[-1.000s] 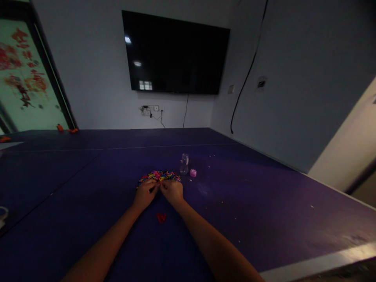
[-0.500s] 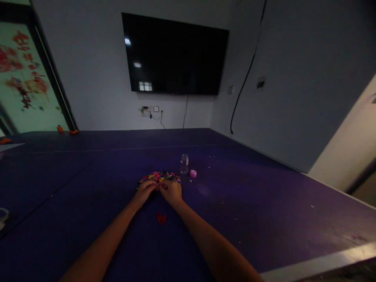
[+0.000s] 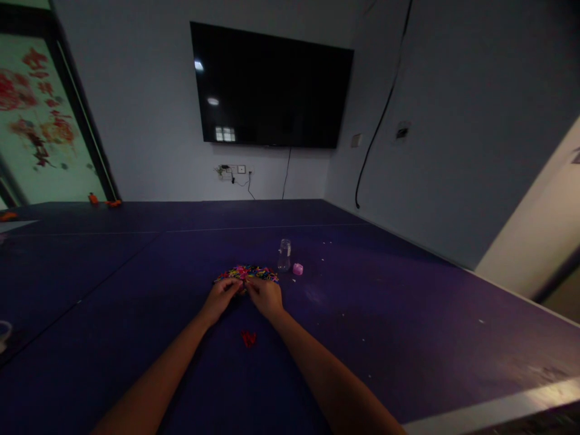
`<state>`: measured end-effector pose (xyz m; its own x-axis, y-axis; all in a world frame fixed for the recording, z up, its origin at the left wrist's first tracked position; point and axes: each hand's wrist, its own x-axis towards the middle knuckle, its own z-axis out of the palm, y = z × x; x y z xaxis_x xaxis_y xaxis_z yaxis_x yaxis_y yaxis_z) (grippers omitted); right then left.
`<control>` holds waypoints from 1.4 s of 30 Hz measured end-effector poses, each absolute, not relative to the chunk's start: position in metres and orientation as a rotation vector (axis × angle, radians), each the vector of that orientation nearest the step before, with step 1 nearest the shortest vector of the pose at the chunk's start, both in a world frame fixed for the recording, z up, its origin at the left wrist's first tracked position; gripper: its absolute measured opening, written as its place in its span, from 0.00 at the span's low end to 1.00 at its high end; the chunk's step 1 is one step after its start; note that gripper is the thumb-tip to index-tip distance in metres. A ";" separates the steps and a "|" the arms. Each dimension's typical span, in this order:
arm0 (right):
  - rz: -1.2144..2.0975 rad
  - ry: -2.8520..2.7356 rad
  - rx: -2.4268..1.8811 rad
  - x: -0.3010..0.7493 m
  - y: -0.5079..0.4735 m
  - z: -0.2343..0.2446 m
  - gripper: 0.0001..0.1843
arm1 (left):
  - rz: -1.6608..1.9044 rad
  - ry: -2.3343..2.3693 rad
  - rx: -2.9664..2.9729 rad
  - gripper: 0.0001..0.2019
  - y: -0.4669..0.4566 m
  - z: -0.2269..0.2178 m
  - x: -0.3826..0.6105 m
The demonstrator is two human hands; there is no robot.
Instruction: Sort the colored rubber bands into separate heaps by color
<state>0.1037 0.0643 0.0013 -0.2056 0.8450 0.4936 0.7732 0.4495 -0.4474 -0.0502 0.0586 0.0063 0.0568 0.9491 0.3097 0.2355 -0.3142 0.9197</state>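
A heap of small multicoloured pieces (image 3: pixel 248 271), too small to make out for certain, lies on the dark purple surface. My left hand (image 3: pixel 223 293) is at the near left edge of the heap, its thumb and fingers pinched together. Facing it, my right hand (image 3: pixel 265 295) is closed in a pinch too, and the two sets of fingertips almost meet. Something small and reddish shows between them, but its kind is hidden. Between my forearms rests a little group of red pieces (image 3: pixel 248 338), apart from the heap.
A clear bottle (image 3: pixel 284 256) without a cap stands upright behind the heap on the right. Beside it is a pink cap (image 3: pixel 298 269). Orange objects (image 3: pixel 93 198) lie by the door at far left. A television (image 3: pixel 272 87) hangs on the wall.
My fingertips have shifted very slightly at the heap's near edge, still pinched close together. The bottle, the cap and the red pieces stay where they were.
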 end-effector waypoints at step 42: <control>0.680 -1.551 -1.126 0.097 0.077 -0.006 0.10 | 1.191 1.135 1.938 0.08 0.057 0.008 -0.044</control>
